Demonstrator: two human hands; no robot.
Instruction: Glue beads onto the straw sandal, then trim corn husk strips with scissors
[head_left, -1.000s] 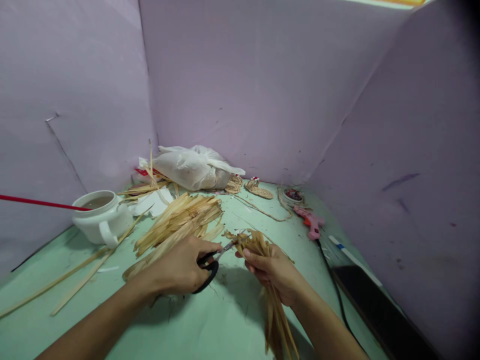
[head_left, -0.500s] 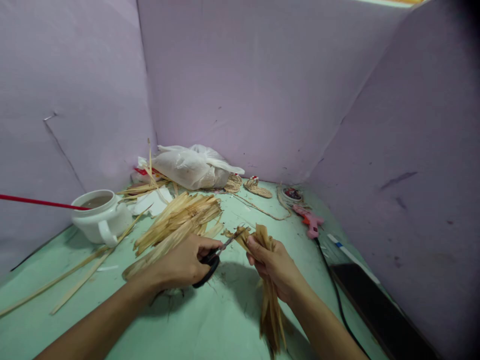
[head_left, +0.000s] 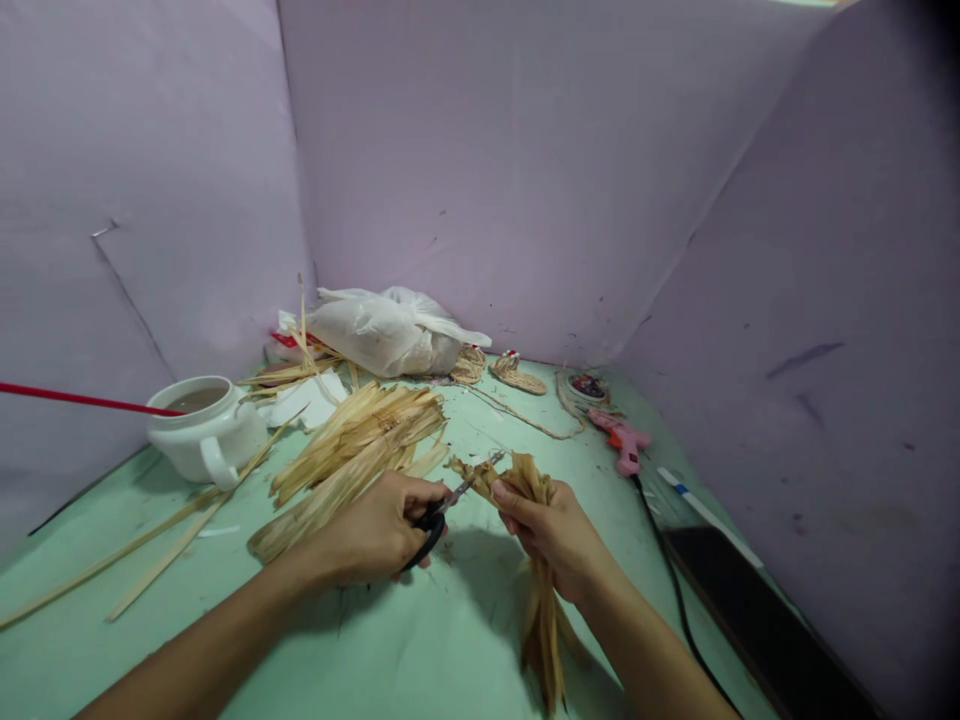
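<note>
Okay, your left hand grips black-handled scissors, blades at the top of the dry leaf bundle; your right hand pinches that bundle over the bench.

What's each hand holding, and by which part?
Left hand: scissors, by the black handles. Right hand: a bundle of dried husks, pinched near its upper end, the strips trailing below the hand.
</note>
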